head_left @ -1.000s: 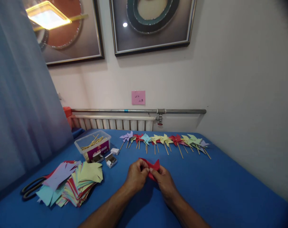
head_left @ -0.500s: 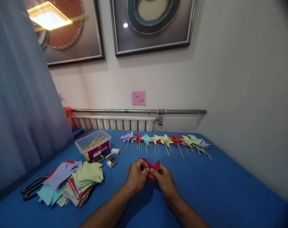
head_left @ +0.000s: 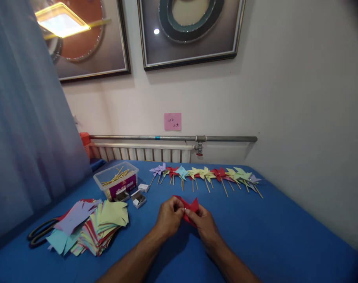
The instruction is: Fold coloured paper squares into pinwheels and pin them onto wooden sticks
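Observation:
Between both hands, above the blue-covered table (head_left: pixel 255 236), is a red paper pinwheel (head_left: pixel 193 205) with its blades folded inward. My left hand (head_left: pixel 170 216) pinches its left side. My right hand (head_left: pixel 205 223) grips the right side, thumb pressed near the centre, where a small bright spot shows between the thumbs. The fingers behind the paper are hidden. Beyond the hands lies a row of finished pinwheels (head_left: pixel 205 173) on sticks, in purple, red, blue, yellow and green.
On the left are a stack of cut coloured paper (head_left: pixel 108 220) and black-handled scissors (head_left: pixel 39 234). Behind them stands a clear plastic box (head_left: pixel 117 181) with wooden sticks. Small open boxes (head_left: pixel 138 199) sit beside it. A curtain (head_left: pixel 28 118) hangs at the left.
Both thumbs have shifted slightly apart at the pinwheel's centre, and a small bright spot now shows there. Otherwise the hands and the things on the table stay in place.

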`<control>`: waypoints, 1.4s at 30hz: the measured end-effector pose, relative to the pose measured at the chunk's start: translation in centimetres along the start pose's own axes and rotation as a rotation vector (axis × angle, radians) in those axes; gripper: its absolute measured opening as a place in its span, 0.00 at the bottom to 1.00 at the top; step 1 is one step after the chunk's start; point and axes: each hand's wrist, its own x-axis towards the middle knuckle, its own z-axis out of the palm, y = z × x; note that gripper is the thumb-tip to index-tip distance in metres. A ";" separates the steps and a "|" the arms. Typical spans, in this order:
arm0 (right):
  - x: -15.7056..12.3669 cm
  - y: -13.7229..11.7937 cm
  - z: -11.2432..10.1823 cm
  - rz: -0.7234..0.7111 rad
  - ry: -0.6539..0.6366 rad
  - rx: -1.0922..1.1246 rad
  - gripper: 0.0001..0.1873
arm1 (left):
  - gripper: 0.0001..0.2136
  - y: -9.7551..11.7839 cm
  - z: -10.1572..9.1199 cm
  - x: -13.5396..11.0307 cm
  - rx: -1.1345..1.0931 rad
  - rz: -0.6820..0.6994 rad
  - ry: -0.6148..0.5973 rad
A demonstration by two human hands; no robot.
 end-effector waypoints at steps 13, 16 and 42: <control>-0.4 -0.5 0.0 0.074 0.025 0.153 0.18 | 0.13 0.6 -1.5 1.0 -0.323 -0.170 0.097; -0.4 -0.5 0.1 0.065 -0.033 0.171 0.20 | 0.14 0.3 -1.4 0.9 -0.442 -0.258 -0.050; -0.2 0.1 0.5 -0.052 0.001 0.021 0.36 | 0.17 -1.2 -0.8 1.3 -0.467 -0.178 0.052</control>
